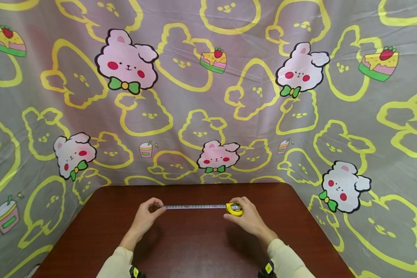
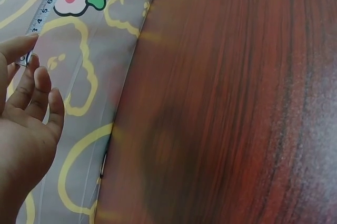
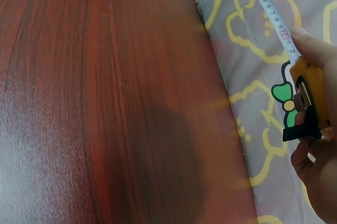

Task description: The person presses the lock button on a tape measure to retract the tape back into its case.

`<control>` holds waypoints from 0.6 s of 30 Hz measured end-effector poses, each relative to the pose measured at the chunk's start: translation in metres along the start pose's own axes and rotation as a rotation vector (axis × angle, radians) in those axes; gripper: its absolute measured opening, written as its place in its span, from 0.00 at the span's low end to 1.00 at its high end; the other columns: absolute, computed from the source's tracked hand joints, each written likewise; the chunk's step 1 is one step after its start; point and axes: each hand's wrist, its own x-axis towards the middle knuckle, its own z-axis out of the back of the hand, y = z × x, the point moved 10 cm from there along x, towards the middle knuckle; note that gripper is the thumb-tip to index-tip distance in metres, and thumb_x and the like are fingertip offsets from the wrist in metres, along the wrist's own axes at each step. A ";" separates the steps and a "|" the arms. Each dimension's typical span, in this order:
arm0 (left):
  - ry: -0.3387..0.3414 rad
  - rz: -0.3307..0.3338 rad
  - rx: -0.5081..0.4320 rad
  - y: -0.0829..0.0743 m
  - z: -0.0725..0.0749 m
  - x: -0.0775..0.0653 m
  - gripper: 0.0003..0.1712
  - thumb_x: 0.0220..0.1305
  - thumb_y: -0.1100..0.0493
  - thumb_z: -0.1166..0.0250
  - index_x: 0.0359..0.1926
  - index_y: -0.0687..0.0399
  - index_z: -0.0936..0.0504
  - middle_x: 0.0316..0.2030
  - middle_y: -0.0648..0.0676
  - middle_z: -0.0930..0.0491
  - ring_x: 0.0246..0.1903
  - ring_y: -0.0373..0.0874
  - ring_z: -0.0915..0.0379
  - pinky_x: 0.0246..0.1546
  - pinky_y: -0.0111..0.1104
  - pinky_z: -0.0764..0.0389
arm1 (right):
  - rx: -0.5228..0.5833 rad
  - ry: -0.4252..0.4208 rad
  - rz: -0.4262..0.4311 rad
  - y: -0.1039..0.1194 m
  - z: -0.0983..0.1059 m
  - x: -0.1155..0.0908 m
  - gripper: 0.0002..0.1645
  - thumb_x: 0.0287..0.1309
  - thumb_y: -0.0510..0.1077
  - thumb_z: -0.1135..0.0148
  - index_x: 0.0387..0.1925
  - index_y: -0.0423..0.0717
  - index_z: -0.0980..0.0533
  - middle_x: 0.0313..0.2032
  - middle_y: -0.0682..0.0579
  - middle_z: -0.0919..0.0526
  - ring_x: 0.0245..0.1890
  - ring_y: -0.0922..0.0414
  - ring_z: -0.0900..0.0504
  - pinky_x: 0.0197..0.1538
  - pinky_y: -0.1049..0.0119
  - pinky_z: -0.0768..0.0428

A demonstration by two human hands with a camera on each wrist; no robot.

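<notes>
A yellow tape measure point(image 1: 234, 209) sits in my right hand point(image 1: 247, 218), gripped between thumb and fingers. Its white blade point(image 1: 196, 207) runs out straight and level to the left, with centimetre numbers along it. My left hand point(image 1: 148, 217) pinches the blade's free end between thumb and forefinger. In the left wrist view the other fingers point(image 2: 41, 90) of that hand curl loosely below the blade point(image 2: 45, 11). The right wrist view has the yellow case point(image 3: 310, 84) in the right hand, a black clip point(image 3: 301, 131) on its side. Both hands are held above the table.
A dark red-brown wooden table point(image 1: 194, 247) with rounded far corners lies below the hands. Behind it and along both sides hangs a grey curtain point(image 1: 180, 100) printed with rabbits, cakes and cups. Shadows of the hands fall on the tabletop.
</notes>
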 end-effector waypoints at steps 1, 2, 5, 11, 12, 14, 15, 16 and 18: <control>0.003 -0.001 0.000 -0.001 -0.001 0.000 0.05 0.65 0.69 0.29 0.38 0.63 0.19 0.36 0.56 0.20 0.41 0.50 0.26 0.45 0.38 0.27 | -0.003 0.001 0.007 0.001 -0.001 0.000 0.33 0.50 0.59 0.19 0.54 0.50 0.21 0.44 0.59 0.25 0.45 0.56 0.24 0.46 0.63 0.20; 0.006 -0.002 -0.001 0.000 -0.002 0.000 0.05 0.65 0.69 0.29 0.38 0.63 0.18 0.36 0.55 0.20 0.41 0.50 0.26 0.45 0.37 0.27 | -0.002 0.002 0.017 0.002 -0.003 0.001 0.33 0.50 0.59 0.19 0.54 0.50 0.21 0.44 0.59 0.25 0.44 0.56 0.24 0.46 0.63 0.20; 0.009 0.000 -0.005 0.012 -0.006 0.004 0.05 0.66 0.67 0.28 0.39 0.60 0.18 0.36 0.54 0.20 0.41 0.49 0.27 0.46 0.38 0.28 | 0.002 0.006 0.037 0.006 -0.007 0.002 0.33 0.50 0.58 0.19 0.54 0.48 0.21 0.44 0.58 0.25 0.44 0.56 0.24 0.46 0.63 0.19; 0.021 -0.010 -0.028 0.032 -0.012 0.011 0.07 0.65 0.62 0.26 0.38 0.56 0.18 0.36 0.51 0.20 0.40 0.44 0.26 0.45 0.35 0.27 | 0.013 0.020 0.046 0.012 -0.014 0.004 0.33 0.50 0.59 0.19 0.53 0.49 0.21 0.43 0.59 0.25 0.44 0.57 0.24 0.45 0.63 0.19; 0.024 -0.018 -0.037 0.032 -0.012 0.012 0.07 0.65 0.62 0.26 0.38 0.56 0.18 0.36 0.52 0.20 0.39 0.45 0.26 0.44 0.35 0.27 | 0.015 0.022 0.045 0.012 -0.015 0.004 0.33 0.50 0.59 0.19 0.53 0.49 0.21 0.43 0.59 0.25 0.44 0.57 0.24 0.46 0.64 0.19; 0.028 -0.031 -0.054 0.031 -0.013 0.012 0.08 0.64 0.61 0.25 0.37 0.56 0.18 0.35 0.52 0.20 0.39 0.45 0.26 0.43 0.34 0.27 | 0.019 0.027 0.040 0.014 -0.017 0.004 0.33 0.50 0.59 0.19 0.53 0.49 0.21 0.43 0.60 0.25 0.44 0.57 0.24 0.47 0.64 0.19; 0.030 -0.034 -0.059 0.031 -0.013 0.012 0.08 0.64 0.61 0.25 0.37 0.56 0.18 0.35 0.52 0.20 0.38 0.45 0.26 0.42 0.34 0.27 | 0.021 0.027 0.037 0.014 -0.017 0.005 0.33 0.50 0.59 0.19 0.53 0.50 0.21 0.43 0.60 0.25 0.45 0.57 0.24 0.47 0.64 0.19; 0.030 -0.037 -0.064 0.031 -0.014 0.013 0.08 0.64 0.61 0.25 0.37 0.56 0.18 0.35 0.53 0.20 0.38 0.45 0.26 0.42 0.34 0.26 | 0.026 0.026 0.036 0.015 -0.018 0.005 0.33 0.50 0.59 0.19 0.53 0.49 0.21 0.43 0.60 0.25 0.45 0.57 0.24 0.47 0.63 0.19; 0.030 -0.031 -0.068 0.031 -0.014 0.013 0.08 0.64 0.62 0.25 0.37 0.56 0.18 0.35 0.53 0.21 0.37 0.45 0.26 0.41 0.33 0.26 | 0.030 0.026 0.038 0.016 -0.019 0.005 0.34 0.50 0.59 0.19 0.54 0.49 0.21 0.44 0.60 0.25 0.45 0.57 0.24 0.48 0.63 0.19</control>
